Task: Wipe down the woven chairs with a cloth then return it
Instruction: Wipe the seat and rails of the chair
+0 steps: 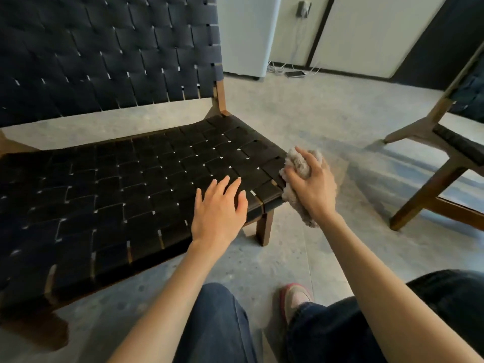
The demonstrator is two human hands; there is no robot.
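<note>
At seat edge, right hand (311, 188) grips fluffy beige cloth (298, 163).

Dark blue denim jeans (217, 326) on both legs, one beige shoe (297, 301) with red-pink edging

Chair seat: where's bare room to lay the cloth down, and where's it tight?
Bare weave on the seat left of the left hand, from the backrest to its front edge. Bare floor between the seat and the second chair. Crowded at the seat's front right corner: the left hand rests flat there, and the right hand grips the cloth against the edge.
</note>
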